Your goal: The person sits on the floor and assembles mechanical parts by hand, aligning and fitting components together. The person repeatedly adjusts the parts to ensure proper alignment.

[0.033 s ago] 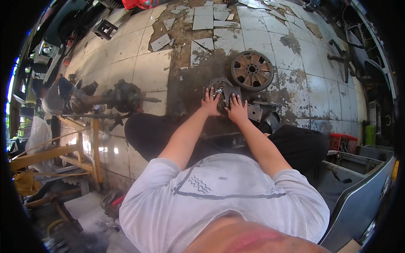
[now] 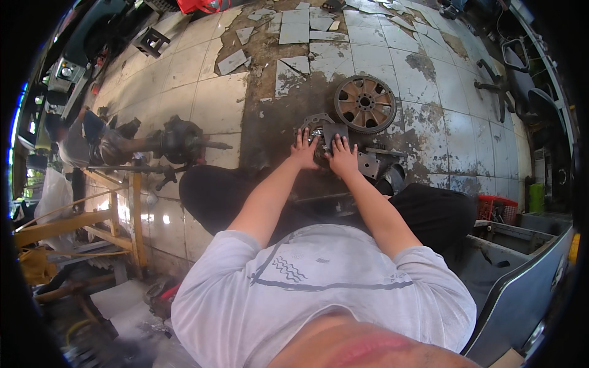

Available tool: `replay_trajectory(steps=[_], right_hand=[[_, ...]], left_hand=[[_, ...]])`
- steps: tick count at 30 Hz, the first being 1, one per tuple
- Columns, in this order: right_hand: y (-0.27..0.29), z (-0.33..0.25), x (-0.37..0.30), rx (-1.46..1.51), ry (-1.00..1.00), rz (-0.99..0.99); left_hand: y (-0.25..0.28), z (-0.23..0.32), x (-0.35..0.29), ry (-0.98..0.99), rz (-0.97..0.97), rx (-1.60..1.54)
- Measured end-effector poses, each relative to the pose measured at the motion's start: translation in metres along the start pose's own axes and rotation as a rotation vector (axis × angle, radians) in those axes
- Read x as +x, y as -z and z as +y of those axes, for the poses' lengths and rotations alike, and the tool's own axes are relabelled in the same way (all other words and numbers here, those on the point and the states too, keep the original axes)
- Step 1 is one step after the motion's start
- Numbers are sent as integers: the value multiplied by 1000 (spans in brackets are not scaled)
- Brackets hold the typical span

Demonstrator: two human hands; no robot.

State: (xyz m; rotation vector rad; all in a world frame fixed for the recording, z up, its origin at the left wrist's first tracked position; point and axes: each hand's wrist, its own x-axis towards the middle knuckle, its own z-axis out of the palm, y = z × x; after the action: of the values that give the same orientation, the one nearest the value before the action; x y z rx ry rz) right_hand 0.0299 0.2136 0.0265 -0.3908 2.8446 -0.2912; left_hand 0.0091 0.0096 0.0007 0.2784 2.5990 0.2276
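My left hand (image 2: 303, 151) lies with fingers spread on the left side of a greasy metal housing (image 2: 317, 118) on the floor between my legs. Against its right side rests my right hand (image 2: 343, 157), fingers apart, the fingertips touching a dark flat square piece (image 2: 335, 129). Shiny metal shows between the two hands, but its shape is too small to tell. Just beyond them, to the right, a large toothed flywheel (image 2: 365, 102) with rusty brown spokes lies flat. Close to my right hand is a grey metal plate with holes (image 2: 368, 164).
Broken tiles (image 2: 294, 29) lie on the floor ahead. At the left are an axle assembly (image 2: 178, 142), a yellow frame (image 2: 138, 214), a small stool (image 2: 151, 42) and another person (image 2: 75, 144). A red basket (image 2: 498, 208) and a grey metal cabinet (image 2: 521, 288) stand at the right.
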Motion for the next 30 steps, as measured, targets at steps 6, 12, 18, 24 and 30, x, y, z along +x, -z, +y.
replay_trajectory(steps=[6, 12, 18, 24, 30], right_hand=[[-10, 7, -16, -64, 27, 25], [-2, 6, -8, 0, -37, -48], [9, 1, 13, 57, -39, -32], [4, -1, -2, 6, -4, 1], [-1, 2, -20, -61, 16, -52]], left_hand=[[-5, 1, -2, 1, 18, 10], [3, 4, -1, -32, -22, -47], [7, 4, -1, -17, -20, -38], [4, 0, -3, -4, -2, -38], [1, -10, -5, -6, -18, -25]])
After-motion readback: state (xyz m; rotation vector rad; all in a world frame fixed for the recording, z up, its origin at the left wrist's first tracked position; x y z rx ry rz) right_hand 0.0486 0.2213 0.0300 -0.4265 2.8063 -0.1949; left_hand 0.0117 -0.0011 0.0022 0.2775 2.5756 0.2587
